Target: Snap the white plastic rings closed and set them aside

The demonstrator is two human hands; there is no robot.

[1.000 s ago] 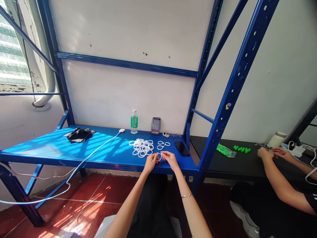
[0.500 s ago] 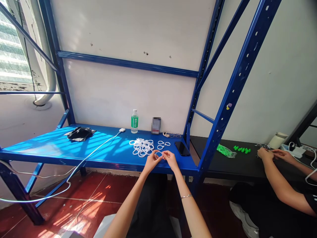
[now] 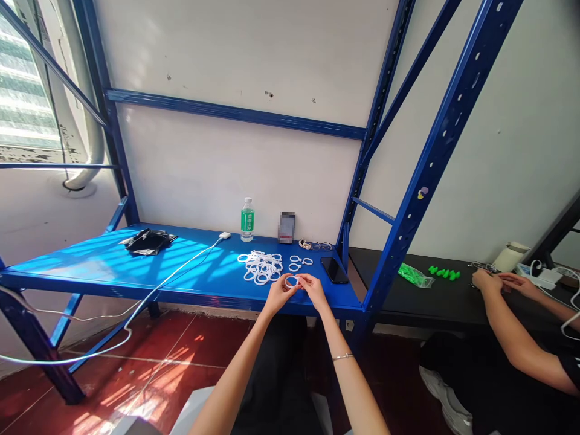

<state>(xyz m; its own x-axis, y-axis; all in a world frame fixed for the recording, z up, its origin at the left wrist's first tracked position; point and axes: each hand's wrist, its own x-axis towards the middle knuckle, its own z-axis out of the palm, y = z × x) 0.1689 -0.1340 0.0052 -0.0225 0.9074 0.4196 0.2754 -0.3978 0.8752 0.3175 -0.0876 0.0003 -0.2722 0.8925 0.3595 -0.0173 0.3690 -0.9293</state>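
Observation:
Both of my hands meet over the front edge of the blue shelf table (image 3: 190, 291), holding one white ring (image 3: 291, 285) between them. My left hand (image 3: 280, 295) pinches the ring's left side with thumb and fingers. On its right side, the fingertips of my right hand (image 3: 312, 290) close on it. Just behind my left hand lies a heap of white rings (image 3: 260, 266), loosely tangled. A small group of white rings (image 3: 295, 260) sits apart, to the right of the heap. Fine detail on the held ring is too small to tell.
A black phone (image 3: 334, 270), eyeglasses (image 3: 316, 245), a blurred-out box (image 3: 287, 228) and a water bottle (image 3: 247, 220) stand or lie behind. Leftward are a white cable (image 3: 181, 272) and a black plastic bag (image 3: 148, 241). Another person's hands (image 3: 498, 281) work at the black table (image 3: 408, 305) beside green pieces (image 3: 444, 273).
The view has shifted slightly. Both hands stay together on the white ring, with only a small movement of the fingers. The rings on the table lie as before.

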